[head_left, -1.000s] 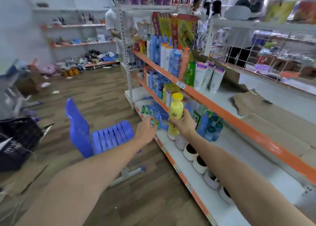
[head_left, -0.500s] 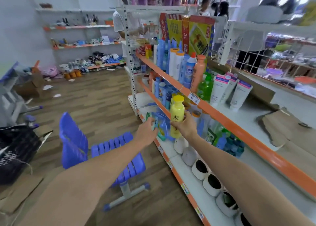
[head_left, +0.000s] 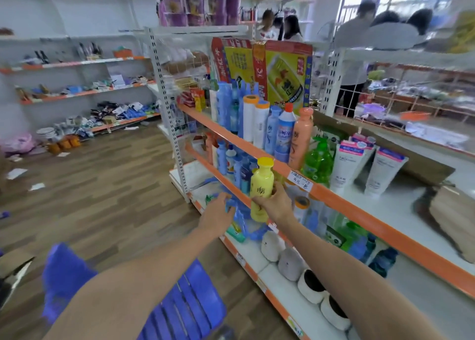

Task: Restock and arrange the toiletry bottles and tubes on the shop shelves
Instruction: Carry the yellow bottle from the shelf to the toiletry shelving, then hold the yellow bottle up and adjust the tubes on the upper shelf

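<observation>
A shop aisle with a wood-look floor [head_left: 108, 185] runs past white shelves with orange edges [head_left: 341, 198], stocked with bottles and tubes. The right hand [head_left: 276, 206] holds a yellow bottle [head_left: 261, 188] upright in front of the orange edge, its grip wrapped around the lower half, thumb across the front. The bottle's yellow cap sits level with that edge. On the shelf just behind stand a peach bottle [head_left: 302, 137], a green pump bottle [head_left: 317, 161] and white tubes [head_left: 347, 167]. The left hand [head_left: 218, 216] reaches toward the bottom shelf, fingers curled near blue packets [head_left: 240, 219]; whether its grip has hold of anything I cannot tell. Grey and white slippers [head_left: 293, 264] line the bottom shelf. A blue plastic chair [head_left: 185, 306] stands below the arms.
</observation>
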